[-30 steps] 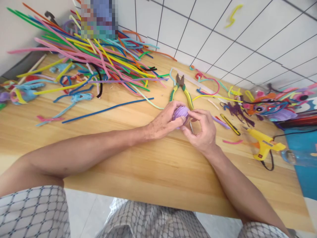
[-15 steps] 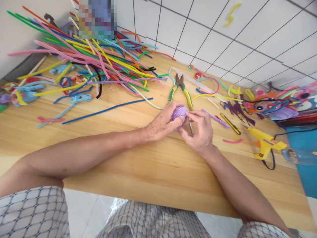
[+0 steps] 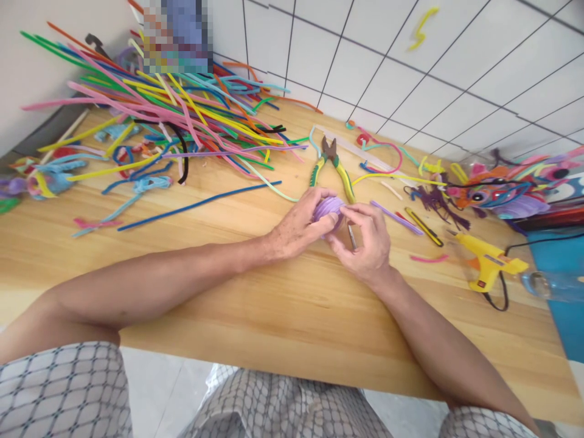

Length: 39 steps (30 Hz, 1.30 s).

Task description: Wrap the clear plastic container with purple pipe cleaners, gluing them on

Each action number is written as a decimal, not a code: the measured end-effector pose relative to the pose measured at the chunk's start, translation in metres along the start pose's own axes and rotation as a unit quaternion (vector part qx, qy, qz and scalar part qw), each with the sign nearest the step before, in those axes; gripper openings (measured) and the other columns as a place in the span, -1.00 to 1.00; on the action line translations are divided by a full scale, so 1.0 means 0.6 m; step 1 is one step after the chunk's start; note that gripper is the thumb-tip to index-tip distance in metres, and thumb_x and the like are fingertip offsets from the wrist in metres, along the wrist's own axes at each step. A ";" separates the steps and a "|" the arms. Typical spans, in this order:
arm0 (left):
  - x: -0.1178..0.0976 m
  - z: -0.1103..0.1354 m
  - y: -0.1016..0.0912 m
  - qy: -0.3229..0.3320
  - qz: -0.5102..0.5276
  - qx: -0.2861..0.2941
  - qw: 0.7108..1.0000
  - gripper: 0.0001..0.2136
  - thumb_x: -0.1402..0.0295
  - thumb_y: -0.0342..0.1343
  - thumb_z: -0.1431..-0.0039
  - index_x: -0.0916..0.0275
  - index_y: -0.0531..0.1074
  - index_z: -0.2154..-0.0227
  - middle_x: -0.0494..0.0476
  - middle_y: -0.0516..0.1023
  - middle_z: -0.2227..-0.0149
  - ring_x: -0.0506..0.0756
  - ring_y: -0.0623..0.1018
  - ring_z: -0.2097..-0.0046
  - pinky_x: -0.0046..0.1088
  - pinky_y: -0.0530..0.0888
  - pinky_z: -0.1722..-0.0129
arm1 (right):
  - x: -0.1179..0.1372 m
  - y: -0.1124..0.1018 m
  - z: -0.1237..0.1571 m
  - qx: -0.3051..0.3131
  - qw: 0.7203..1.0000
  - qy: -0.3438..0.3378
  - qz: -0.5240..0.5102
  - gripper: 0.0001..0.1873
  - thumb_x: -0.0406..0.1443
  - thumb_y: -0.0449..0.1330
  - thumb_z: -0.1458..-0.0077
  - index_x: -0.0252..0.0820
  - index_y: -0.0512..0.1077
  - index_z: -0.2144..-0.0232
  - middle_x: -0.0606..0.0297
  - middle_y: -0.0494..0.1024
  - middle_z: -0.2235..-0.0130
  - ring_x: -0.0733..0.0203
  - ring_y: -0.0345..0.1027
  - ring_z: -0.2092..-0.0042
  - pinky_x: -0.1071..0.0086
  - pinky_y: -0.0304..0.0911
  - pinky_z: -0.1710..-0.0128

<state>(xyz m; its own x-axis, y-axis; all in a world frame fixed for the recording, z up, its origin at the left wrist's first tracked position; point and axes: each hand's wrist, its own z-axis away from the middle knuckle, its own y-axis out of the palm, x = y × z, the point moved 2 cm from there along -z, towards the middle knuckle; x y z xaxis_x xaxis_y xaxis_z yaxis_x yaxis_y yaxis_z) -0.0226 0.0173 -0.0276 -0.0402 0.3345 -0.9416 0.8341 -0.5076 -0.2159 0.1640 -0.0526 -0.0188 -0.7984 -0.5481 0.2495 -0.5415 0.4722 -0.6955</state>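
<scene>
Both my hands meet over the middle of the wooden table (image 3: 283, 304). My left hand (image 3: 298, 225) is closed around a small coil of purple pipe cleaner (image 3: 326, 208). My right hand (image 3: 367, 240) pinches the coil's right side with thumb and forefinger, and a thin metal tool (image 3: 351, 236) pokes out under its fingers. Most of the coil is hidden by my fingers. Green-and-yellow pliers (image 3: 332, 165) lie just behind my hands.
A big heap of coloured pipe cleaners (image 3: 182, 115) fills the back left. A long blue pipe cleaner (image 3: 196, 204) lies left of my hands. A yellow glue gun (image 3: 486, 267), a yellow knife (image 3: 423, 226) and a colourful pipe-cleaner figure (image 3: 502, 194) lie to the right.
My hands and the purple coil have shifted slightly left and back. My right fingers have crept further onto the coil. Nothing was let go.
</scene>
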 end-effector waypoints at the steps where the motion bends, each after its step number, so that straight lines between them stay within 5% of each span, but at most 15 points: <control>1: 0.000 0.000 0.000 0.000 0.001 -0.001 1.000 -0.57 0.13 0.10 -0.38 0.24 0.36 -0.18 0.34 0.51 -0.23 0.24 0.52 -0.26 -0.11 0.47 -0.34 | 0.000 0.000 0.000 -0.001 1.000 0.001 0.001 -0.28 -0.26 0.43 -0.17 0.03 0.36 -0.33 0.05 0.60 -0.11 -0.15 0.57 -0.04 -0.09 0.62 0.01; 18: 0.001 0.001 0.000 0.003 -0.001 -0.005 1.000 -0.57 0.12 0.10 -0.38 0.25 0.36 -0.18 0.36 0.51 -0.21 0.24 0.53 -0.23 -0.11 0.50 -0.29 | 0.009 -0.002 -0.013 -0.013 0.997 0.035 -0.061 -0.50 -0.26 0.45 -0.21 0.00 0.41 -0.13 0.09 0.60 -0.04 -0.03 0.55 0.04 0.00 0.57 0.09; 39: 0.003 0.000 -0.002 0.033 -0.008 -0.001 0.999 -0.60 0.16 0.10 -0.40 0.26 0.36 -0.17 0.36 0.52 -0.18 0.25 0.53 -0.22 -0.12 0.49 -0.31 | 0.011 -0.003 -0.015 -0.009 0.997 0.037 -0.071 -0.50 -0.29 0.46 -0.19 0.02 0.42 -0.12 0.08 0.59 -0.04 -0.06 0.55 0.03 0.01 0.58 0.14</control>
<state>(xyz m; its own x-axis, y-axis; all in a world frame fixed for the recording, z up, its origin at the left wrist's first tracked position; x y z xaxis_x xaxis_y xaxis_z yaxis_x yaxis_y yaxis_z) -0.0237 0.0183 -0.0293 -0.0183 0.3942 -0.9188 0.8341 -0.5007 -0.2314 0.1574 -0.0509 -0.0098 -0.7304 -0.5576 0.3945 -0.6547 0.4069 -0.6370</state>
